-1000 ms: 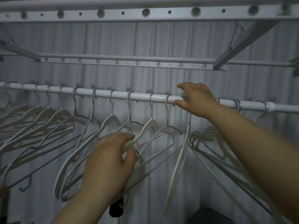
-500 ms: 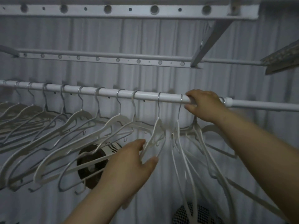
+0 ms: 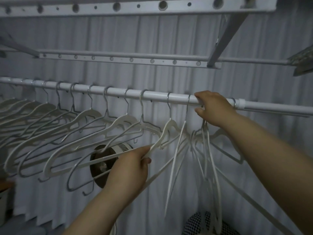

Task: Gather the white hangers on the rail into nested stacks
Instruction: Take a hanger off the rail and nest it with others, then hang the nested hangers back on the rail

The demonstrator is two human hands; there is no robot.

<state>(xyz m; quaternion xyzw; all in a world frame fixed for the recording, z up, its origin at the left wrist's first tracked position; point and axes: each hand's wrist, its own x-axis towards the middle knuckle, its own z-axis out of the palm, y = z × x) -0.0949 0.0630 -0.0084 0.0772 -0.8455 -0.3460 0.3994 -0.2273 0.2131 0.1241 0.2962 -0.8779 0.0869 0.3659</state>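
A white rail (image 3: 155, 95) runs across the view with several white hangers spread along its left and middle part (image 3: 84, 126). My right hand (image 3: 214, 108) is curled over the rail on the hooks of a bunched stack of hangers (image 3: 205, 150) that hangs below it. My left hand (image 3: 130, 168) grips the lower arm of one white hanger (image 3: 169, 128), whose hook sits on the rail just left of the stack. One more hanger (image 3: 179, 150) hangs edge-on between that hanger and the stack.
A round dark fan with a white housing (image 3: 108, 158) sits behind the hangers in front of a pleated white curtain (image 3: 152, 39). Perforated white bars (image 3: 128, 59) run above the rail. A black-and-white checked object (image 3: 199, 224) lies at the bottom right.
My left hand went from open under the hangers to closed on one hanger's arm. The view shifted so the rail and fan moved right. My right hand stays on the rail.
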